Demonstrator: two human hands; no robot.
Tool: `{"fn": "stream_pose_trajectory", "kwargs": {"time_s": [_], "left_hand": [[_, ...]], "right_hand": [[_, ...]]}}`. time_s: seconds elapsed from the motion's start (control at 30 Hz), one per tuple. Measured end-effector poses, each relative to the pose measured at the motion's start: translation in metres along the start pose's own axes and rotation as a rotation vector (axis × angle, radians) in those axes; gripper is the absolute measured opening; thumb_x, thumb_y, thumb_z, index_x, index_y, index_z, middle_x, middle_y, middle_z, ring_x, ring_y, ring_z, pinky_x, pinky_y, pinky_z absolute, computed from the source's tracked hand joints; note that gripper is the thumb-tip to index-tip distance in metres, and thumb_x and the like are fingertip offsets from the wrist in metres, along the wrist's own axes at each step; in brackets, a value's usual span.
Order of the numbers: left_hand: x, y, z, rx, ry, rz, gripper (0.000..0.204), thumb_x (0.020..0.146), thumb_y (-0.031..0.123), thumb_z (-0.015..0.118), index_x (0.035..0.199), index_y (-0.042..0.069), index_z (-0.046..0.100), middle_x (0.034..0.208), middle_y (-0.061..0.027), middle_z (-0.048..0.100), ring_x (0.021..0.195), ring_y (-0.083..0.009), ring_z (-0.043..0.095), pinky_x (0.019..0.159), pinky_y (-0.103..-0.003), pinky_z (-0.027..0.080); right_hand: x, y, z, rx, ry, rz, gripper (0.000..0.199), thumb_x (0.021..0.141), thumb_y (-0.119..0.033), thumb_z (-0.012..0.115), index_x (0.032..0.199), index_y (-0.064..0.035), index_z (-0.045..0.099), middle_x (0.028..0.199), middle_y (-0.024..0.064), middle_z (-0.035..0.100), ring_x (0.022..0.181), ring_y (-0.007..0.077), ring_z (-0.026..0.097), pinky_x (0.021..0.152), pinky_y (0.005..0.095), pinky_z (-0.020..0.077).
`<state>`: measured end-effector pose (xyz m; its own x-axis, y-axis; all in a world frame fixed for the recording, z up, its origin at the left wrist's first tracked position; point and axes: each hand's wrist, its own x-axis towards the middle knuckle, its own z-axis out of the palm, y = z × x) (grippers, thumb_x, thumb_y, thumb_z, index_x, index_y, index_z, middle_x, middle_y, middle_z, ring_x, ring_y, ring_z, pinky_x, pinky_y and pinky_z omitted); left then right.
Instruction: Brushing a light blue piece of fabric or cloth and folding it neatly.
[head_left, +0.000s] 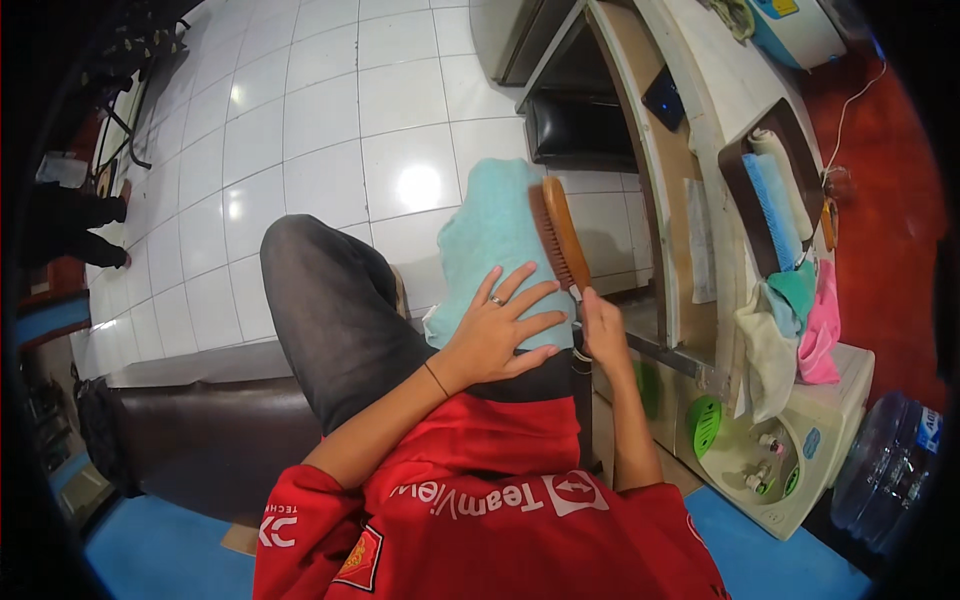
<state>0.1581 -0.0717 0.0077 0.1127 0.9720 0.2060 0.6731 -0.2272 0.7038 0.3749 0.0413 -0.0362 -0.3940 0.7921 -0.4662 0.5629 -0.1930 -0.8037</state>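
Note:
A light turquoise cloth point(487, 225) lies draped over my right thigh and knee. My left hand point(505, 330) rests flat on it, fingers spread, with a ring on one finger. In my right hand point(602, 328) is a wooden brush point(566, 235), gripped by the handle near its lower end. The brush stands along the cloth's right edge with its dark bristles turned left toward the cloth. Whether the bristles press on the fabric I cannot tell.
A counter on the right carries a dark tray point(740, 185) of rolled cloths and a phone point(663, 99). Beside it are hanging cloths point(822, 330), a water dispenser point(800, 450) and a large water bottle point(888, 470). A dark bench point(200, 440) is left; another person's legs point(75, 225) show far left.

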Motion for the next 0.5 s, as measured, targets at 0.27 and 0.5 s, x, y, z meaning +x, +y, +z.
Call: {"fn": "stream_pose_trajectory", "kwargs": {"time_s": [0.27, 0.5], "left_hand": [[0.002, -0.002, -0.001, -0.028, 0.014, 0.000, 0.034, 0.088, 0.040, 0.062, 0.118, 0.022, 0.065, 0.143, -0.0068, 0.047, 0.142, -0.0350, 0.031, 0.114, -0.059, 0.019], [-0.002, -0.004, 0.002, -0.032, 0.044, 0.034, 0.032, 0.089, 0.039, 0.062, 0.116, 0.022, 0.066, 0.141, -0.0065, 0.048, 0.141, -0.0343, 0.032, 0.113, -0.060, 0.022]], "right_hand": [[0.040, -0.004, -0.026, 0.043, 0.176, 0.292, 0.062, 0.101, -0.053, 0.043, 0.069, -0.0013, 0.055, 0.058, 0.0098, 0.054, 0.048, 0.0233, 0.054, 0.044, 0.0378, 0.0376], [0.045, -0.023, -0.022, -0.633, 0.230, -0.187, 0.061, 0.102, -0.050, 0.044, 0.074, 0.0036, 0.055, 0.063, 0.0181, 0.050, 0.065, 0.0264, 0.060, 0.063, 0.0455, 0.0439]]}}
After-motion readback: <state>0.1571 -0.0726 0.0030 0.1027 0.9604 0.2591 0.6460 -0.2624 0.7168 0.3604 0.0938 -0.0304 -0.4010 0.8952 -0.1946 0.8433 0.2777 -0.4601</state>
